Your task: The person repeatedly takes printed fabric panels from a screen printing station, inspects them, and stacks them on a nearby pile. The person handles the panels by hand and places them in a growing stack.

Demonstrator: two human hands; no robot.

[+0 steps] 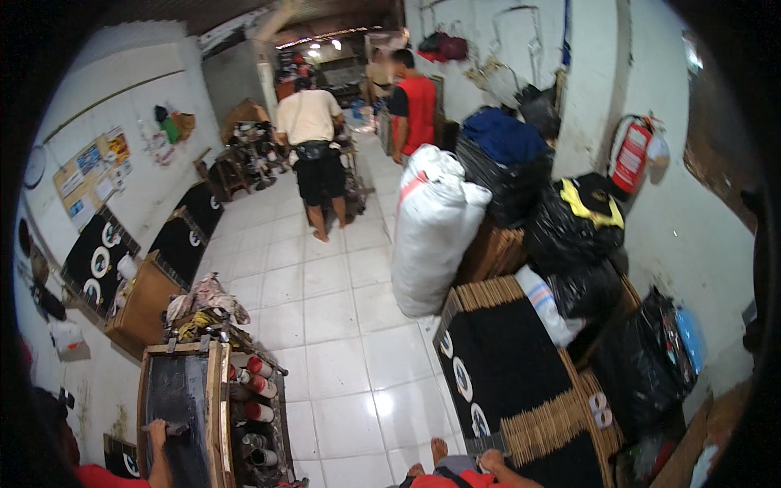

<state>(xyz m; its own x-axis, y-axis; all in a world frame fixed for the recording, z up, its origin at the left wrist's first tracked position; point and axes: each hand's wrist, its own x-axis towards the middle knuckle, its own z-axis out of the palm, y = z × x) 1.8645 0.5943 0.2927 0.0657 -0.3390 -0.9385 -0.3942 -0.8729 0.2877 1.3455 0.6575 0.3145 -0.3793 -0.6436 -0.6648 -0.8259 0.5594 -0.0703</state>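
Tiles (342, 301) gleam; our right hand (491, 461) is at the board (495, 442), fingers too indistinct to tell; we'd best avoid the prints (462, 379).

Large black cloth panel (504, 333), matte, spread smooth over a stack of thin brown boards (547, 413); it looks flat, few if any folds. Three rounded white prints (462, 380) with darker centres run in a row down its left edge, from near the far left corner to near the near left corner. Far edge of the stack: brown board ends show in a close-set, ribbed band. Past the panel's near edge, a wider ribbed band of board ends, close together and slightly uneven. Beyond that band, a second black panel (561, 465), partly in view, cut off below. Short grey strip (488, 444) at its left end; material unclear.
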